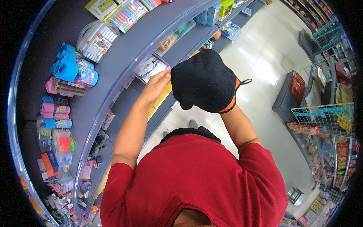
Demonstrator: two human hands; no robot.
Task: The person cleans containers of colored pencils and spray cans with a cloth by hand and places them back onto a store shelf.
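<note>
A black fabric mitt covers my right hand, so its fingers are hidden and their pose does not show. Orange lining shows at the mitt's cuff, and a thin black hanging loop sticks out from there. My right forearm comes out of the cuff. At the mitt's left edge, my left hand holds the fabric by the thumb, with its fingertips partly hidden. Behind that hand, a boxed item with a blue-and-white face stands on a lower shelf.
On my left runs a grey shelf with a clear edge strip, bearing a marker case and blue pencil tubs. Across the shiny tiled floor stand grey display units, a red tray and a wire rack.
</note>
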